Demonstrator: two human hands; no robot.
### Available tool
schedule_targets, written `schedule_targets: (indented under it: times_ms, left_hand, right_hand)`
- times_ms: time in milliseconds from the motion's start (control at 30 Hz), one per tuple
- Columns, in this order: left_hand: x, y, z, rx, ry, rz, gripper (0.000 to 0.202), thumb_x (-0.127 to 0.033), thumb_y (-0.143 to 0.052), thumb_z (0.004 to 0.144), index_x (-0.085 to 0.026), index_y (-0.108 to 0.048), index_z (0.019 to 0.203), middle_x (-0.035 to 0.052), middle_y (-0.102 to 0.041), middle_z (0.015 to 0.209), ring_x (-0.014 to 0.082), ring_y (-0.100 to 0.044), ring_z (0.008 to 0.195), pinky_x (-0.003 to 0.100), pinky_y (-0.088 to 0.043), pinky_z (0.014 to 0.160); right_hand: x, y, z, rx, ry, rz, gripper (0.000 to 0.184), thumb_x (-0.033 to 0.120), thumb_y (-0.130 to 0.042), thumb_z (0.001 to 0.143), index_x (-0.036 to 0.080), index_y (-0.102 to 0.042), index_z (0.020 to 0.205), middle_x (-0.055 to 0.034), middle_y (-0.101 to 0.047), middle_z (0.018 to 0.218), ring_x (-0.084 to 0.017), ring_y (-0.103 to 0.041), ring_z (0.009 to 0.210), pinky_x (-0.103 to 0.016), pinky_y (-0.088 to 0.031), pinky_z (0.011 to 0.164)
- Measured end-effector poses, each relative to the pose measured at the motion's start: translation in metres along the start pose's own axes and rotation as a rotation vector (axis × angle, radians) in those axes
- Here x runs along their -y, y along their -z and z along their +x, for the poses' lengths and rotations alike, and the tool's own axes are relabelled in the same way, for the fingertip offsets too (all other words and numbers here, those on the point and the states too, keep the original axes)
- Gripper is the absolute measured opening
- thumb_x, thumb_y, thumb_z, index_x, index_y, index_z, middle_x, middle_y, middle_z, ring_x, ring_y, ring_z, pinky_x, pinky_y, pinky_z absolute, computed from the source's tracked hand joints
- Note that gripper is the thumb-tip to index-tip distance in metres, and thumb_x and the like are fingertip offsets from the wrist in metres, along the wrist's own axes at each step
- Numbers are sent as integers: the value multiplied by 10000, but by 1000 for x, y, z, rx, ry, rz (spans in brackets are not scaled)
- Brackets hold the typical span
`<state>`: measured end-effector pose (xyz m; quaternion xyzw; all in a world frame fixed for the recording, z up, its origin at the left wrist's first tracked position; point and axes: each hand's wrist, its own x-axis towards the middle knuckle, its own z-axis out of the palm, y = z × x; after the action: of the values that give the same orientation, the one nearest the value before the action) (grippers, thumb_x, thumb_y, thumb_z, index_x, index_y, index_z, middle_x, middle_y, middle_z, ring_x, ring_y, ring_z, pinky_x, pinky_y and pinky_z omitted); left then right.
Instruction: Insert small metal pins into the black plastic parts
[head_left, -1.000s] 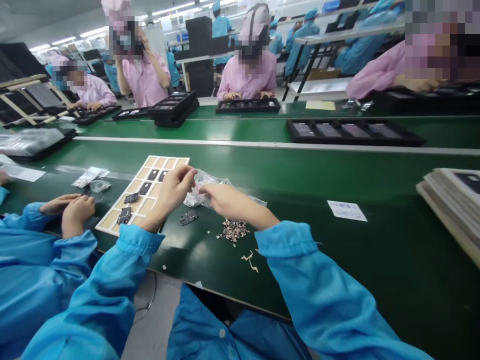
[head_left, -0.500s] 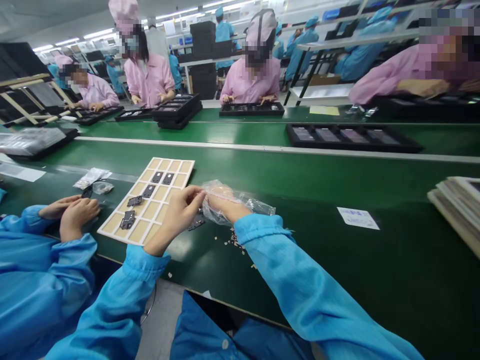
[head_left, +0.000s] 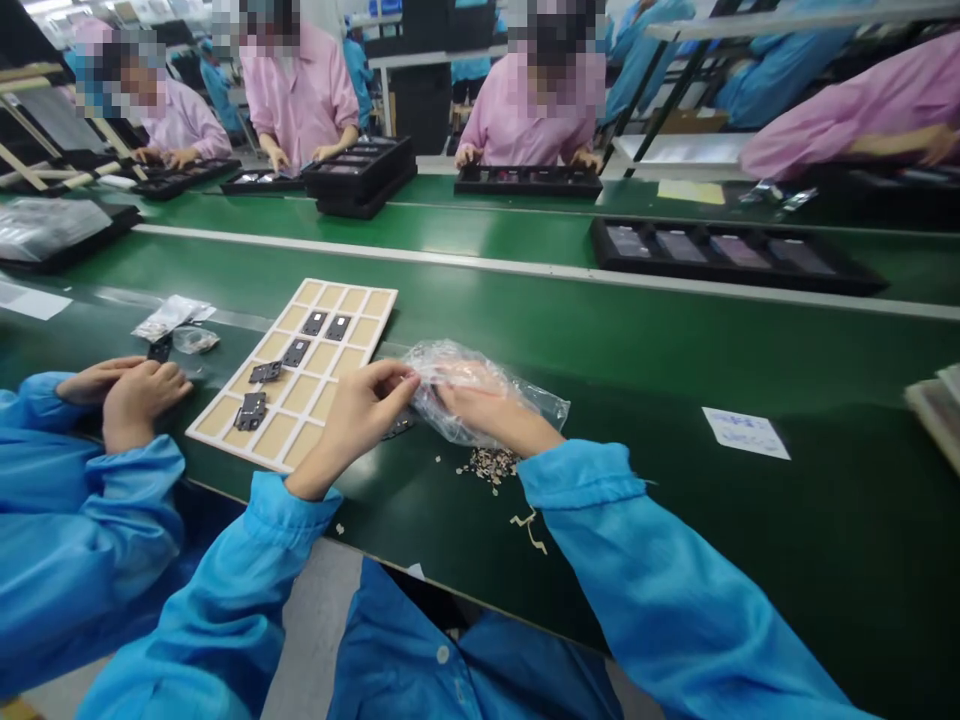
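Note:
My left hand [head_left: 360, 415] pinches the open edge of a clear plastic bag [head_left: 517, 390] lying on the green table. The fingers of my right hand [head_left: 487, 410] are inside the bag, closed around something I cannot make out. Just left of my hands lies a cream grid tray [head_left: 360, 330] with several small dark metal parts [head_left: 255, 408] in its cells. One more dark part [head_left: 399, 426] lies half hidden under my left hand. A pile of small scraps [head_left: 491, 465] sits by my right wrist.
A co-worker's hands [head_left: 127, 392] in blue sleeves rest at the left by small bags [head_left: 169, 318]. A paper slip [head_left: 746, 432] lies to the right, stacked sheets [head_left: 934, 405] at the right edge. Black trays [head_left: 735, 255] and people in pink sit beyond the belt.
The view has tilted down. My right hand has gone from beside the bag into it, and my left hand has kept its pinch on the bag's edge.

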<state>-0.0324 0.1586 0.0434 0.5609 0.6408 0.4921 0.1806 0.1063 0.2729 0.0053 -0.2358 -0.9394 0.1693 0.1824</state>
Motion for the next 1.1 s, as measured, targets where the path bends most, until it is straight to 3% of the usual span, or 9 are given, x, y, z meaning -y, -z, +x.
schedule_targets:
  times_ms: [133, 267, 467, 633, 767, 833, 933, 1033, 1100]
  left_hand:
    - [-4, -7, 6, -21, -33, 0, 186, -339, -601, 798, -164, -658, 773, -17, -567, 559, 103, -492, 506, 222, -375, 493]
    - [-7, -13, 13, -36, -53, -46, 182, -331, -594, 813, -160, -653, 799, -21, -559, 565, 100, -501, 513, 216, -374, 491]
    - [-13, -9, 25, -94, -75, -100, 181, -333, -607, 818, -159, -636, 779, -20, -575, 579, 99, -518, 524, 209, -404, 505]
    - [-17, -5, 33, -119, -117, -122, 170, -314, -603, 827, -156, -625, 766, -22, -577, 581, 99, -520, 518, 215, -411, 507]
    - [-23, -3, 38, -132, -178, -43, 133, -261, -598, 847, -159, -625, 767, -23, -598, 607, 90, -533, 546, 212, -414, 532]
    - [-36, 1, 43, -154, -216, -18, 136, -234, -593, 857, -160, -613, 745, -33, -593, 596, 79, -540, 538, 202, -415, 526]
    - [-71, 9, 55, -161, -317, 30, 160, -217, -580, 869, -163, -597, 720, -61, -574, 577, 61, -559, 519, 189, -415, 520]
    - [-117, 13, 65, -108, -413, 136, 186, -281, -524, 891, -163, -605, 772, -69, -563, 642, 89, -643, 650, 208, -444, 588]
    - [-146, 7, 69, 29, -486, 231, 279, -327, -388, 947, -156, -604, 903, -31, -583, 761, 132, -666, 801, 254, -487, 674]
  right_hand:
    - [-1, 11, -1, 112, -57, -66, 197, 150, -478, 907, 201, -617, 776, -68, -671, 777, -219, -614, 714, -325, -470, 653]
    - [7, 28, -4, 157, -86, -128, 121, 171, -510, 897, 172, -623, 852, -88, -680, 860, -227, -618, 764, -320, -444, 673]
    - [19, 59, -9, 112, -76, -125, 182, 179, -477, 928, 181, -625, 1033, -71, -684, 990, -229, -624, 880, -323, -455, 772]
    - [29, 76, -14, 69, -35, -196, 75, 191, -550, 902, 187, -622, 923, -49, -664, 861, -227, -611, 787, -334, -453, 709]
    - [30, 84, -7, 46, -22, -330, 120, 217, -517, 935, 162, -624, 931, -72, -667, 874, -237, -620, 786, -347, -466, 686]
    - [29, 93, -2, 24, 0, -382, 131, 221, -520, 942, 147, -628, 950, -75, -673, 918, -247, -637, 840, -358, -484, 720]
    - [31, 119, 2, -8, 13, -487, 162, 259, -536, 952, 136, -640, 975, -54, -675, 947, -262, -648, 936, -367, -494, 778]
    - [40, 162, -7, -8, -81, -596, 245, 302, -507, 963, 115, -645, 1042, -59, -674, 1018, -292, -629, 1039, -385, -478, 830]
    - [50, 196, -22, 13, -164, -641, 231, 270, -547, 943, 109, -645, 1078, -74, -668, 1087, -289, -603, 1110, -398, -470, 891]
